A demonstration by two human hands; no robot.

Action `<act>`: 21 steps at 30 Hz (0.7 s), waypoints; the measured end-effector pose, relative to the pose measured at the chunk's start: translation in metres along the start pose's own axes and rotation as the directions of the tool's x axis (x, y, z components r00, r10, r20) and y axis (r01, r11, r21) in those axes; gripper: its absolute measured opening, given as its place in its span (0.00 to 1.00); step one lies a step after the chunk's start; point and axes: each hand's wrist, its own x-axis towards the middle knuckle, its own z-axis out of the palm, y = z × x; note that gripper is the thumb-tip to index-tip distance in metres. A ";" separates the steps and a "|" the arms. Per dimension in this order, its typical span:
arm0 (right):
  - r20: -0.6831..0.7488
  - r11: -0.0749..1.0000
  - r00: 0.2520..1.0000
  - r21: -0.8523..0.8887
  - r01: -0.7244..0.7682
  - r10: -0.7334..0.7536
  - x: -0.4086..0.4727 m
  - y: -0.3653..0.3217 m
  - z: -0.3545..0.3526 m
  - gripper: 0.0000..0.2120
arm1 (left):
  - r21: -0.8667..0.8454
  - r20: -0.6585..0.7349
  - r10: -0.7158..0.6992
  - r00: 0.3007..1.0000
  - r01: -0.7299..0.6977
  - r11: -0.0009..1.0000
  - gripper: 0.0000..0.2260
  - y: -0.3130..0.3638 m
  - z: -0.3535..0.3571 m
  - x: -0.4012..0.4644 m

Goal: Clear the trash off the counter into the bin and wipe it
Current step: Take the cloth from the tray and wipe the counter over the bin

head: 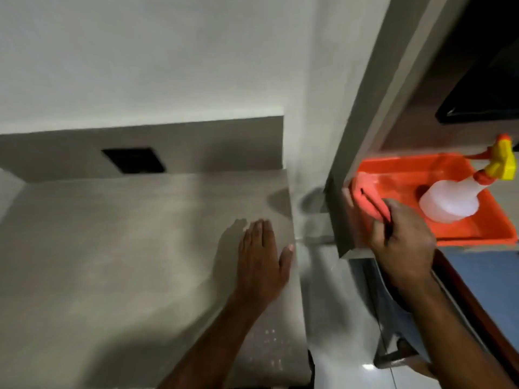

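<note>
The grey counter [118, 248] fills the left half of the view, and no trash shows on it. My left hand [262, 256] lies flat on it near its right edge, fingers together, holding nothing. My right hand [398, 237] is closed on an orange cloth [368, 197] at the left end of an orange tray [474, 231]. A white spray bottle [449, 200] with a yellow and orange trigger head stands in that tray, just right of the cloth. No bin is in view.
A black square outlet [134, 161] sits in the grey backsplash behind the counter. A grey vertical panel [365, 122] separates the counter from the shelf holding the tray. A pale floor gap [334, 318] runs between the two. A dark appliance [483, 88] is at top right.
</note>
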 end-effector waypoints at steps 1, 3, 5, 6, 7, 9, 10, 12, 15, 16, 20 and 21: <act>-0.036 0.998 0.997 0.012 0.063 -0.063 -0.028 -0.019 -0.012 0.17 | -0.031 -0.055 0.016 0.998 -0.018 0.999 0.30 -0.006 -0.005 -0.034; -0.029 0.994 0.995 0.045 0.097 -0.096 -0.092 -0.055 -0.031 0.16 | -0.083 -0.130 0.043 0.991 -0.055 0.995 0.25 -0.025 -0.004 -0.109; 0.071 0.993 0.996 0.100 -0.058 0.051 -0.158 -0.082 -0.044 0.15 | -0.120 -0.176 0.074 0.982 -0.096 0.988 0.19 -0.046 0.003 -0.184; 0.144 0.967 0.972 0.152 -0.207 0.185 -0.192 -0.092 -0.048 0.15 | -0.139 -0.182 0.103 0.978 -0.129 0.982 0.16 -0.059 0.011 -0.221; 0.210 0.902 0.915 0.197 -0.384 0.344 -0.226 -0.097 -0.049 0.14 | -0.148 -0.173 0.140 0.975 -0.166 0.975 0.14 -0.072 0.020 -0.254; 0.363 0.654 0.736 0.341 -0.675 0.571 -0.288 -0.110 -0.048 0.13 | -0.155 -0.098 0.184 0.978 -0.197 0.968 0.10 -0.100 0.040 -0.315; 0.428 0.548 0.670 0.385 -0.743 0.607 -0.310 -0.114 -0.047 0.13 | -0.136 -0.066 0.191 0.979 -0.199 0.971 0.10 -0.116 0.052 -0.336; 0.400 0.632 0.694 0.297 -0.716 0.599 -0.353 -0.112 -0.038 0.13 | -0.076 0.003 0.157 0.988 -0.156 0.985 0.11 -0.147 0.083 -0.370; 0.503 0.659 0.612 0.105 -0.744 0.610 -0.415 -0.095 -0.003 0.07 | -0.122 0.165 -0.148 0.975 0.169 0.978 0.14 -0.189 0.131 -0.397; 0.555 0.653 0.559 0.037 -0.757 0.617 -0.440 -0.086 0.014 0.07 | -0.129 0.236 -0.267 0.934 0.303 0.944 0.15 -0.203 0.148 -0.401; 0.612 0.680 0.480 -0.132 -0.721 0.628 -0.500 -0.066 0.080 0.12 | 0.089 0.607 -0.610 0.509 0.719 0.689 0.23 -0.260 0.235 -0.406; 0.632 0.698 0.461 -0.183 -0.692 0.622 -0.513 -0.061 0.097 0.14 | 0.125 0.664 -0.656 0.359 0.811 0.571 0.27 -0.272 0.255 -0.407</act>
